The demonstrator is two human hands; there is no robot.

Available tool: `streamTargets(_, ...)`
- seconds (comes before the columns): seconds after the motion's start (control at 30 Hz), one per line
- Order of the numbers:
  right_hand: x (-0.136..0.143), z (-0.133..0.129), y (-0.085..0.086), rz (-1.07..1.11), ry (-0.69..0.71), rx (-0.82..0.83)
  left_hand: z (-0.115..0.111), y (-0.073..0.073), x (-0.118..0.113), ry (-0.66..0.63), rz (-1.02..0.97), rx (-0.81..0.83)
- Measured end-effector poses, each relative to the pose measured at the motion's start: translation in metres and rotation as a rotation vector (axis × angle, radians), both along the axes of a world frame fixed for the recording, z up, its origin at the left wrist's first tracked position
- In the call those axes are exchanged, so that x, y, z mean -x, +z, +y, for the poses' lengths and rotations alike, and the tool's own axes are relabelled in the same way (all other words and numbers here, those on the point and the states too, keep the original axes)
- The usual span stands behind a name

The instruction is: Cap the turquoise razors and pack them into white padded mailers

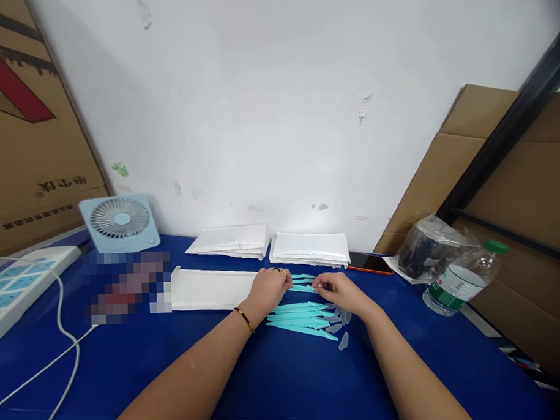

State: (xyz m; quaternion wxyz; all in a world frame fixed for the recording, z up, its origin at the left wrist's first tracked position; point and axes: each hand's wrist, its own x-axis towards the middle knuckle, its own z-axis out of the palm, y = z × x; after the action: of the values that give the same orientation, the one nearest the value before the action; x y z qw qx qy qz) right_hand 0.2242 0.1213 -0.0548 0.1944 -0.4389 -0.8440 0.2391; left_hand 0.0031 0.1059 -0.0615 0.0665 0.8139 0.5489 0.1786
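My left hand [272, 288] is closed at the left end of some turquoise sticks [303, 281], its fingertips against them; what it grips is partly hidden. My right hand [335, 289] pinches at the right end of a turquoise stick, thumb and forefinger together. Nearer to me, several more turquoise sticks [302, 316] lie side by side on the blue table [295, 381]. Small clear plastic covers [343, 341] are scattered at their right ends. A white padded envelope [213, 289] lies flat to the left of my left hand.
Two stacks of white envelopes [230, 240] [309, 247] stand by the wall. A phone [370, 263], a bagged container [428, 247] and a bottle [464, 280] are at the right. A fan [120, 221], a power strip [23, 283] and white cables [61, 315] occupy the left.
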Motion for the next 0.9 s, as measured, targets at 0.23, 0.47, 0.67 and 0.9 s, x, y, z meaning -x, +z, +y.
streamTargets(0.23, -0.045, 0.016, 0.003, -0.104, -0.266, -0.099, -0.006, 0.001, 0.002, -0.074, -0.031, 0.053)
streamTargets(0.47, -0.073, 0.022, -0.008, -0.261, -0.369, 0.114, -0.01, -0.001, -0.001, -0.108, -0.001, 0.215)
streamTargets(0.67, -0.06, 0.023, -0.009, 0.15, -0.344, 0.093, -0.008, -0.006, 0.001, -0.056, -0.268, 0.183)
streamTargets(0.9, -0.018, 0.008, 0.011, 1.022, -0.455, 0.03, -0.003, -0.008, -0.002, -0.136, -0.784, 0.326)
